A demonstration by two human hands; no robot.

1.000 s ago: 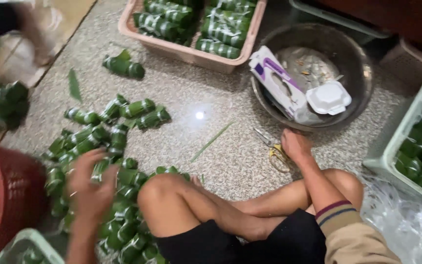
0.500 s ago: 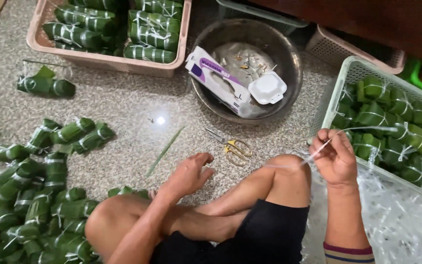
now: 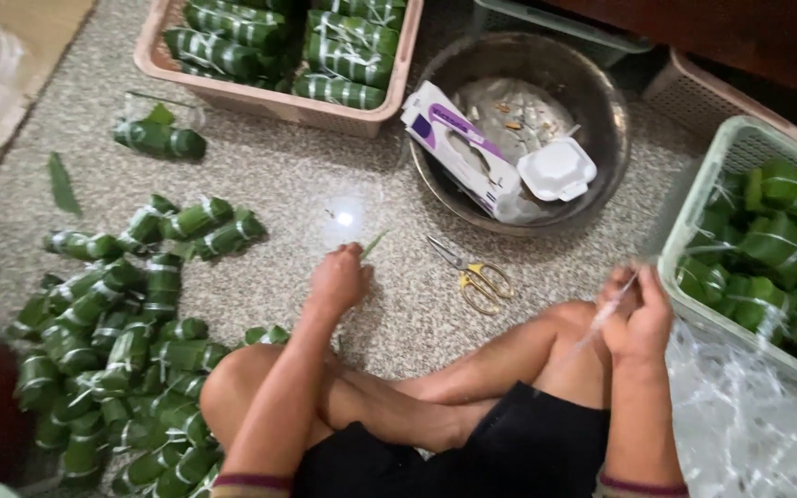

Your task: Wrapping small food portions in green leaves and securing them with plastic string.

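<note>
both hands have moved: left hand (image 3: 339,277) now rests curled on the floor (image 3: 269,175), right hand (image 3: 636,314) pinches a clear plastic string (image 3: 601,318). it could slip or snag near the scissors (image 3: 477,275).

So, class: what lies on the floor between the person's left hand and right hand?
In the head view, yellow-handled scissors lie on the speckled floor between the left hand and the right hand, beyond the knee.

Left hand (image 3: 339,277) has moved from the leaf bundles (image 3: 113,323) to the floor (image 3: 306,184); right hand (image 3: 638,314) has risen, gripping a plastic strip (image 3: 601,318).
</note>
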